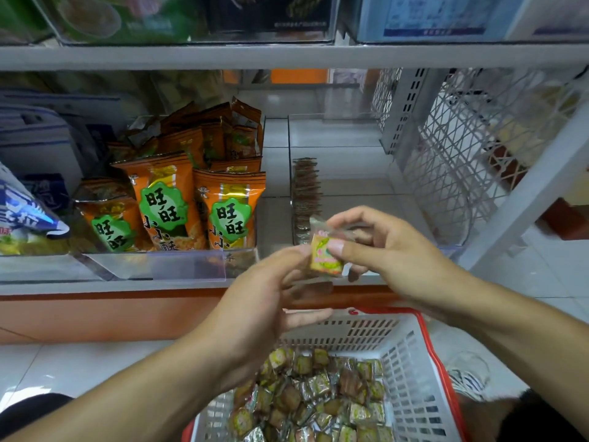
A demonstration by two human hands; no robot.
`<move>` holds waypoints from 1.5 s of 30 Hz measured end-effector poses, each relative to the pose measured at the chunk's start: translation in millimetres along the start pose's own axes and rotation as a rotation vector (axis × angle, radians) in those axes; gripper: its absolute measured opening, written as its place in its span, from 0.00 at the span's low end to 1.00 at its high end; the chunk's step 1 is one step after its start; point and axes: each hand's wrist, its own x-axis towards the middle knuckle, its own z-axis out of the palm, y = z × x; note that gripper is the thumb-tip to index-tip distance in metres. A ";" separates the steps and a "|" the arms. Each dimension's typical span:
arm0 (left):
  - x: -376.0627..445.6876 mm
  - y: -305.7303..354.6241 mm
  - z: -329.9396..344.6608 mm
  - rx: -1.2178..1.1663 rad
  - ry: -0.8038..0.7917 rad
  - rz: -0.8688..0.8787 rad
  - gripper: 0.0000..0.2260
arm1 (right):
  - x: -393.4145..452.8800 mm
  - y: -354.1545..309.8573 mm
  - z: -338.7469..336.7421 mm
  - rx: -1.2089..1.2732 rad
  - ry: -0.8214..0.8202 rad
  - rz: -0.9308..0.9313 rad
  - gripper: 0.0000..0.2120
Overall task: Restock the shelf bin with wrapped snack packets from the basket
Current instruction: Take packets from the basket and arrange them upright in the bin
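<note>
A small square snack packet (324,257) in clear wrap with a yellow-green label is held in front of the shelf, above the basket. My right hand (382,247) pinches it between thumb and fingers. My left hand (271,291) touches the packet's left edge with its fingertips. Below, a white basket (411,352) with a red rim holds several more wrapped packets (318,397). The clear shelf bin (350,173) behind my hands holds a row of the same packets (304,193) standing along its left wall; the rest of it is bare.
Orange snack bags (197,199) fill the neighbouring bin to the left, with blue and white bags (28,212) further left. A white mesh side panel (462,148) closes the shelf on the right. An upper shelf board (287,55) runs overhead.
</note>
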 end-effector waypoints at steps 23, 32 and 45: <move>10.5 -3.0 4.3 0.257 0.298 0.286 0.10 | 15.3 -5.3 -25.1 0.104 0.058 0.034 0.15; 20.1 -1.4 4.1 0.311 0.350 0.315 0.12 | 47.2 -13.0 -27.3 0.268 0.077 0.128 0.07; 20.7 14.8 -11.5 0.386 0.174 0.340 0.10 | 25.6 -18.3 -21.6 -0.039 -0.061 -0.139 0.11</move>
